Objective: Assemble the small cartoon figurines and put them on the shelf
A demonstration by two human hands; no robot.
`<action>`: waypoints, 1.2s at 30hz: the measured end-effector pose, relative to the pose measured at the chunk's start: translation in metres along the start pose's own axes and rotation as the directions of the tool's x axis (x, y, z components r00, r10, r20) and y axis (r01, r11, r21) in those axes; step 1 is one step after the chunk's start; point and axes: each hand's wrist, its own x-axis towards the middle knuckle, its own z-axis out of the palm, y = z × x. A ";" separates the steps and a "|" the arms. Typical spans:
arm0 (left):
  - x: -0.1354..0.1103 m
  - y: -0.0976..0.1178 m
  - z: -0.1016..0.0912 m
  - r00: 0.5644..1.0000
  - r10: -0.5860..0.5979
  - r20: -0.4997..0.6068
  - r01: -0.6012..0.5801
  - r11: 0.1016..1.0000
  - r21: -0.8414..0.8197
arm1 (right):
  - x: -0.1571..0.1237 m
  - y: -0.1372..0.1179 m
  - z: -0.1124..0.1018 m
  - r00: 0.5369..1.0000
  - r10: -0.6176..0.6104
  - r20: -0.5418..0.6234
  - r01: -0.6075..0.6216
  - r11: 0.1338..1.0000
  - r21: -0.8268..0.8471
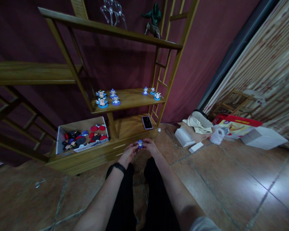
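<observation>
Between my two hands is a small purple and white figurine (pixel 140 144) on a round base, upright in front of the lower shelf. The fingers of my left hand (pixel 129 152) close on its left side, and those of my right hand (pixel 150 146) close on its right. Similar figurines stand on the wooden shelf (pixel 132 98) beyond: purple ones (pixel 116 100) and pink-and-blue ones (pixel 102 102) at the left end, and a small group (pixel 157 96) at the right end. An open cardboard box (pixel 82 149) to the left holds several more figurines, some with red or black bases.
A phone (pixel 147 122) lies on the lower shelf board. Higher up stand a clear glass animal (pixel 113 12) and a dark green statue (pixel 154 20). On the tiled floor to the right are white boxes (pixel 184 137), a plastic bag (pixel 217 136) and a red carton (pixel 238 123).
</observation>
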 end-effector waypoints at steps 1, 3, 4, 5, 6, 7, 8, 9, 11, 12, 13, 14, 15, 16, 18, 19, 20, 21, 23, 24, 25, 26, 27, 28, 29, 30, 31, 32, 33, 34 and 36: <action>0.000 0.000 0.000 1.000 -0.006 0.000 0.006 1.000 -0.005 | 0.000 0.000 0.000 1.000 0.006 0.012 -0.007 1.000 0.013; 0.000 0.000 0.001 1.000 -0.005 0.003 0.005 1.000 -0.016 | -0.001 0.000 0.000 0.999 0.017 0.039 -0.018 0.999 0.041; 0.000 0.000 0.001 1.000 -0.001 0.006 0.001 1.000 -0.022 | -0.002 0.000 0.000 0.998 0.021 0.051 -0.024 0.998 0.051; 0.000 0.000 0.001 1.000 0.004 0.010 -0.004 1.000 -0.028 | -0.002 0.001 0.000 0.998 0.024 0.060 -0.027 0.998 0.059; 0.000 0.000 0.002 1.000 0.009 0.015 -0.009 0.999 -0.033 | -0.003 0.001 0.000 0.998 0.026 0.065 -0.030 0.997 0.066; 0.000 0.000 0.002 1.000 0.012 0.020 -0.012 0.999 -0.035 | -0.003 0.001 0.000 0.997 0.026 0.068 -0.031 0.997 0.071; 0.000 0.000 0.002 1.000 0.014 0.023 -0.014 0.999 -0.035 | -0.003 0.001 -0.001 0.997 0.026 0.069 -0.031 0.997 0.075; 0.000 0.000 0.002 1.000 0.016 0.023 -0.015 0.999 -0.032 | -0.003 0.002 -0.001 0.997 0.023 0.071 -0.029 0.996 0.079; 0.001 0.000 0.002 1.000 0.020 0.013 -0.020 1.000 -0.018 | -0.003 0.002 -0.001 0.996 0.016 0.086 -0.024 0.996 0.082; 0.002 -0.001 0.001 1.000 0.026 0.004 -0.026 1.000 -0.009 | -0.002 0.003 -0.001 0.995 0.016 0.099 -0.024 0.996 0.081; 0.002 -0.002 0.001 0.999 0.033 -0.005 -0.033 0.999 -0.001 | -0.002 0.003 -0.002 0.994 0.017 0.110 -0.026 0.996 0.080; 0.003 -0.002 0.001 0.999 0.042 -0.016 -0.042 0.999 0.007 | -0.002 0.004 -0.002 0.993 0.019 0.117 -0.028 0.997 0.078; 0.003 -0.003 0.001 0.998 0.051 -0.027 -0.050 0.999 0.014 | -0.001 0.004 -0.003 0.993 0.022 0.120 -0.031 0.997 0.077; 0.004 -0.003 0.001 0.998 0.056 -0.038 -0.055 0.998 0.020 | -0.001 0.005 -0.003 0.993 0.024 0.119 -0.034 0.996 0.077; 0.004 -0.004 0.001 0.997 0.058 -0.057 -0.056 0.998 0.027 | 0.000 0.005 -0.004 0.993 0.027 0.113 -0.036 0.996 0.076; 0.004 -0.004 0.001 0.997 0.056 -0.061 -0.054 0.998 0.028 | 0.000 0.006 -0.004 0.993 0.028 0.112 -0.036 0.997 0.073; 0.004 -0.004 0.001 0.997 0.055 -0.062 -0.053 0.998 0.029 | 0.000 0.006 -0.005 0.993 0.029 0.113 -0.036 0.997 0.068; 0.003 -0.004 0.001 0.996 0.056 -0.063 -0.054 0.998 0.029 | 0.000 0.005 -0.005 0.993 0.028 0.115 -0.035 0.997 0.062; 0.002 -0.004 0.002 0.996 0.066 -0.062 -0.065 0.998 0.027 | -0.001 0.004 -0.004 0.992 0.027 0.124 -0.034 0.998 0.051; 0.001 -0.004 0.003 0.995 0.075 -0.061 -0.073 0.997 0.024 | -0.002 0.004 -0.003 0.992 0.023 0.127 -0.030 0.998 0.052; 0.001 -0.004 0.003 0.995 0.085 -0.061 -0.084 0.996 0.016 | -0.002 0.003 -0.002 0.992 0.017 0.122 -0.024 0.998 0.056; 0.000 -0.005 0.004 0.993 0.095 -0.063 -0.095 0.995 0.007 | -0.003 0.003 -0.002 0.994 0.011 0.112 -0.018 0.998 0.059; -0.001 -0.005 0.004 0.992 0.106 -0.065 -0.106 0.994 -0.004 | -0.003 0.002 -0.001 0.995 0.007 0.101 -0.014 0.998 0.059; -0.002 -0.006 0.004 0.991 0.116 -0.070 -0.117 0.993 -0.014 | -0.003 0.002 0.000 0.995 0.006 0.096 -0.012 0.998 0.056; -0.002 -0.006 0.005 0.989 0.127 -0.077 -0.129 0.991 -0.021 | -0.004 0.002 0.001 0.995 0.007 0.097 -0.012 0.999 0.049; -0.002 -0.006 0.005 0.987 0.139 -0.082 -0.141 0.990 -0.024 | -0.004 0.002 0.001 0.995 0.010 0.104 -0.014 0.999 0.039; -0.003 -0.006 0.005 0.985 0.150 -0.081 -0.153 0.988 -0.025 | -0.004 0.002 0.002 0.994 0.013 0.112 -0.016 0.999 0.028; -0.003 -0.006 0.005 0.984 0.160 -0.075 -0.162 0.987 -0.022 | -0.004 0.002 0.002 0.993 0.015 0.116 -0.017 1.000 0.016; -0.003 -0.006 0.005 0.984 0.165 -0.065 -0.167 0.986 -0.017 | -0.004 0.001 0.002 0.993 0.015 0.114 -0.016 1.000 0.005; -0.003 -0.006 0.005 0.985 0.166 -0.052 -0.167 0.986 -0.011 | -0.004 0.001 0.002 0.994 0.012 0.105 -0.012 1.000 -0.004; -0.003 -0.005 0.005 0.987 0.157 -0.028 -0.157 0.988 0.003 | -0.004 0.001 0.003 0.996 0.001 0.086 0.001 1.000 -0.018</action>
